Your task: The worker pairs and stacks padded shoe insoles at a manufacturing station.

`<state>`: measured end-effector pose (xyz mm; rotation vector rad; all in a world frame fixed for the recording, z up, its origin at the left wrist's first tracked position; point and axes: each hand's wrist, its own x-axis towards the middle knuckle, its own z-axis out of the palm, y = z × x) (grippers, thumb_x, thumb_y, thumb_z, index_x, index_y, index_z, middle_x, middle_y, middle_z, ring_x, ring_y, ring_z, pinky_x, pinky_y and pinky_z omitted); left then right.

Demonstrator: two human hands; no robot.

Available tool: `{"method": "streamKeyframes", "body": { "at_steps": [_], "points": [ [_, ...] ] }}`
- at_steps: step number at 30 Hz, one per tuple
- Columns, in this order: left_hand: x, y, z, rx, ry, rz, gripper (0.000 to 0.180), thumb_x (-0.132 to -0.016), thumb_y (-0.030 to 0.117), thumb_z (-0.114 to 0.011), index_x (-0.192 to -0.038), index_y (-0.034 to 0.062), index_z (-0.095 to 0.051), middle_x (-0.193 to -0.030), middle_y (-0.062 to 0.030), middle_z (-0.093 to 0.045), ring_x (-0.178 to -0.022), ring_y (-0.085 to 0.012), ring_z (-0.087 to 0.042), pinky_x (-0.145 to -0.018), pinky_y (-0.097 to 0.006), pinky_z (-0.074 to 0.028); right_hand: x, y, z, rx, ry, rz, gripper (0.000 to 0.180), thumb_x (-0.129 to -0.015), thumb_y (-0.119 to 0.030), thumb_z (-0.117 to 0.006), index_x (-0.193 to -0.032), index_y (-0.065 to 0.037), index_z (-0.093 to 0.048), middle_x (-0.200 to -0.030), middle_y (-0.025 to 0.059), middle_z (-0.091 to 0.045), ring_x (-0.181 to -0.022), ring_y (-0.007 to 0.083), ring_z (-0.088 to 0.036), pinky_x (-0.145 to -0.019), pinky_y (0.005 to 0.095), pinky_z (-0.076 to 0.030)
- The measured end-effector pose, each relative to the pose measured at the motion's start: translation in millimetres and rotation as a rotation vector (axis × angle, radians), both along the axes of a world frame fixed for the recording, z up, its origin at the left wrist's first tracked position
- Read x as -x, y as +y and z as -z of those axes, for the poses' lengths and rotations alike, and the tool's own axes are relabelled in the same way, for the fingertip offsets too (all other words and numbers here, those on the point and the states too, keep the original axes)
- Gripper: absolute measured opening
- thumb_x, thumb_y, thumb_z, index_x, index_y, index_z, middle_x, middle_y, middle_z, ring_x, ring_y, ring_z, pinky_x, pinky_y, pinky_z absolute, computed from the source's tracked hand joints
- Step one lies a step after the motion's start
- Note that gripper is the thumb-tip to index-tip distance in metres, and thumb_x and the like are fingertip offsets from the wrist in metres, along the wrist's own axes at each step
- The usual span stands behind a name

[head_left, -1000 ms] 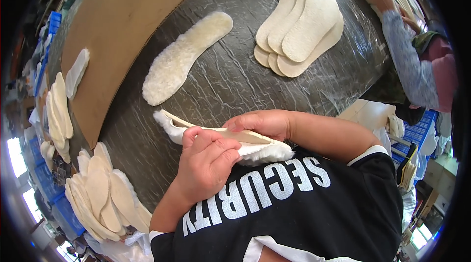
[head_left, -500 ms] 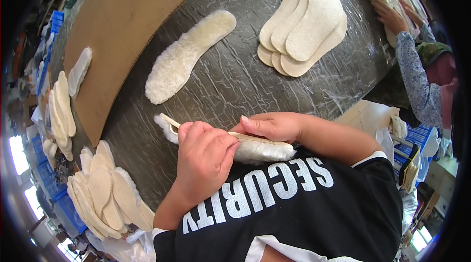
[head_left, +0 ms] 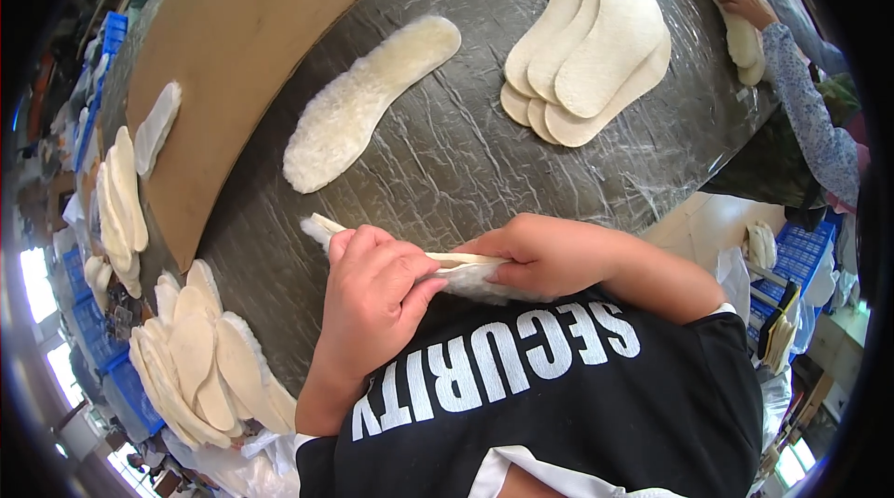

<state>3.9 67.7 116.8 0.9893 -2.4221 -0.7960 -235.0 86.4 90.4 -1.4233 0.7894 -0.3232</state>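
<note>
Pinching a fleecy insole at lower centre in left grip and right grip, was apparently aligning its layered edges; then probably needed steady pressing.

A dark grey bench with a wrinkled, glossy, plastic-like surface carries a single cream fleece insole, pile upward, near its middle. To the right lies an overlapping fan of flat off-white felt insoles. A broad brown cardboard sheet covers the left side. A loose heap of cream insoles sits at the near left edge.
</note>
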Motion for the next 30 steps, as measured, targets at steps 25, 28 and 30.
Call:
{"method": "streamKeyframes", "body": {
  "at_steps": [25, 28, 30],
  "points": [
    [3.9, -3.3, 13.3, -0.061, 0.010, 0.026, 0.017, -0.070, 0.006, -0.076, -0.082, 0.0055, -0.063, -0.091, -0.0040, -0.061, -0.088, -0.0249, -0.057, -0.084, -0.041, -0.039, -16.7, -3.3, -1.3, 0.213, 0.224, 0.096, 0.022, -0.087, -0.017, -0.061, -0.097, 0.001, -0.069, -0.079, 0.0226, -0.067, -0.077, 0.0412, -0.064, -0.071, 0.0474, -0.050],
    [-10.1, -9.3, 12.9, -0.059, -0.012, -0.006, 0.018, -0.070, 0.008, -0.077, -0.083, 0.0062, -0.065, -0.092, -0.0037, -0.062, -0.088, -0.0247, -0.057, -0.084, -0.041, -0.039, -18.0, -3.9, 0.4, 0.197, 0.260, 0.087, 0.019, -0.087, -0.016, -0.061, -0.094, 0.000, -0.069, -0.076, 0.0224, -0.065, -0.075, 0.0414, -0.064, -0.071, 0.0479, -0.050],
    [-13.4, -9.8, 13.0, -0.048, -0.043, -0.024, 0.018, -0.069, 0.008, -0.078, -0.084, 0.0069, -0.066, -0.092, -0.0033, -0.062, -0.089, -0.0246, -0.057, -0.084, -0.041, -0.039, -18.3, -3.6, 0.0, 0.191, 0.253, 0.097, 0.018, -0.087, -0.016, -0.061, -0.093, -0.001, -0.069, -0.075, 0.0223, -0.065, -0.075, 0.0415, -0.064, -0.070, 0.0480, -0.050]
  ]
}}
